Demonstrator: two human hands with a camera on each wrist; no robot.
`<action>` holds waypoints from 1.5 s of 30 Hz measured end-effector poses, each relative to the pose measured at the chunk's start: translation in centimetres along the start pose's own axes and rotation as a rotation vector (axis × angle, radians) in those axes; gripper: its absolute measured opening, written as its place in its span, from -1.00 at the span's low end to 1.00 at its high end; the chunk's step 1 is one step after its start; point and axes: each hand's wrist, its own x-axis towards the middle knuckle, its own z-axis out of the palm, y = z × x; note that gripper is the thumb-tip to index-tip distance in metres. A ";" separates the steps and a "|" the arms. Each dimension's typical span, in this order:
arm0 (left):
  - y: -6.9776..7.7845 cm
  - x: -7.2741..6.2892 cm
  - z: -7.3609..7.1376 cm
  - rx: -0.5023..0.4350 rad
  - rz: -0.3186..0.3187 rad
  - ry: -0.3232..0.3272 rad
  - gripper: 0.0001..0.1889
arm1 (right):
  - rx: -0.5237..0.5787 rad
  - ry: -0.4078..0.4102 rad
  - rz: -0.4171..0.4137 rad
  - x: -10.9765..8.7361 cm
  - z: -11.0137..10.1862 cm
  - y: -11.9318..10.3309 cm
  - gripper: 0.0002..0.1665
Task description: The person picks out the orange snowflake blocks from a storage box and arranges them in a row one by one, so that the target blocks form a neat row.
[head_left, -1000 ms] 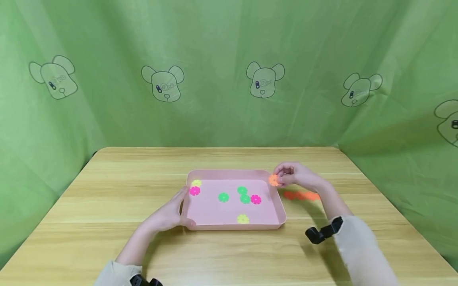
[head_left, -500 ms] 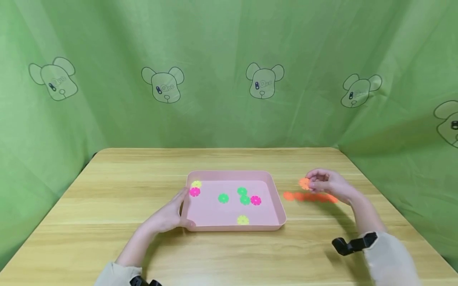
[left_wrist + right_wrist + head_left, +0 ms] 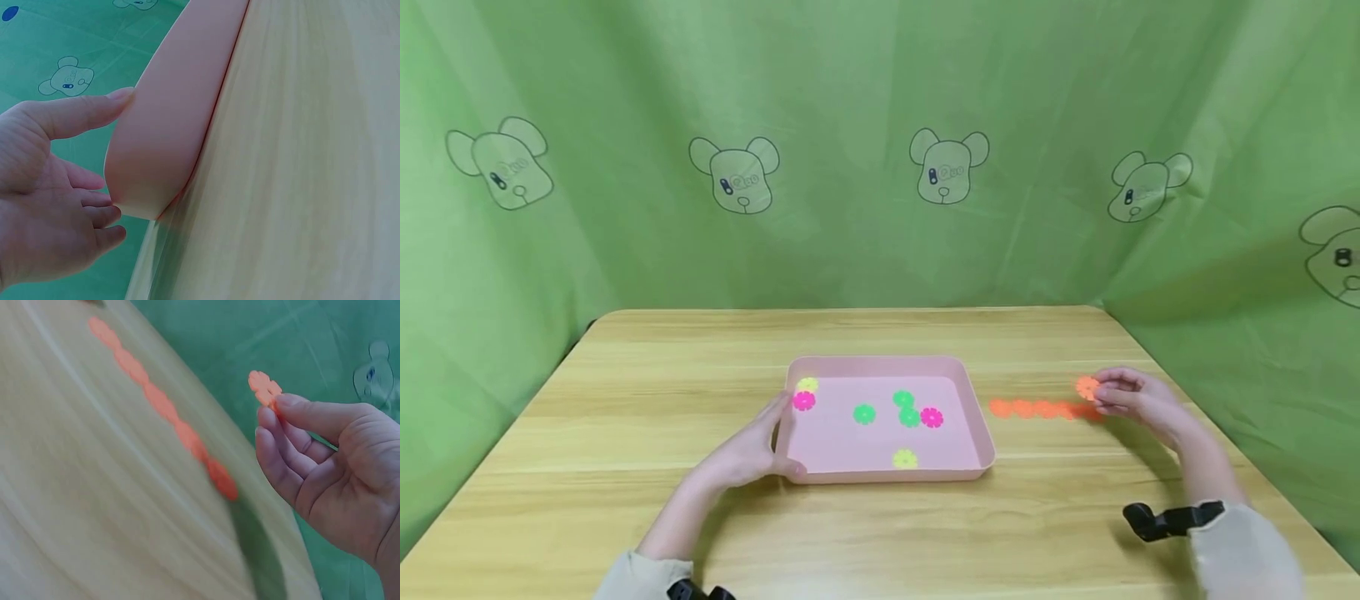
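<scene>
My right hand (image 3: 1142,404) pinches an orange flower-shaped disc (image 3: 1087,387) between thumb and fingertips, above the right end of a row of orange flower-shaped discs (image 3: 1024,408). In the right wrist view the held disc (image 3: 264,386) is tilted, apart from the row (image 3: 160,402) on the table. A pink tray (image 3: 850,450) lies left of the row. My left hand (image 3: 741,454) rests spread against its left side, thumb at the front corner. In the left wrist view that hand (image 3: 62,181) touches the tray's outer wall (image 3: 169,119) with relaxed fingers.
Inside the tray lie several loose discs: green (image 3: 864,414), pink (image 3: 932,417) and yellow (image 3: 905,459). The wooden table (image 3: 880,533) runs back to a green curtain (image 3: 850,250) with printed bear heads; the curtain also hangs at both sides.
My right hand has carried the orange disc from the tray's right rim rightward and slightly down, to above the right end of the orange row. My left hand stays at the tray.
</scene>
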 end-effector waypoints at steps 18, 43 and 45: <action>0.1 -0.3 -0.3 -0.009 0.006 -0.004 0.12 | -0.079 0.206 0.165 -1.1 -3.2 2.5 -0.86; -0.2 -0.3 -0.2 0.013 0.009 -0.001 0.13 | -0.443 0.299 0.301 -0.3 -2.8 2.8 -0.70; -0.3 -0.3 -0.2 0.014 0.007 -0.001 0.13 | -0.440 0.298 0.300 -0.3 -2.8 2.8 -0.69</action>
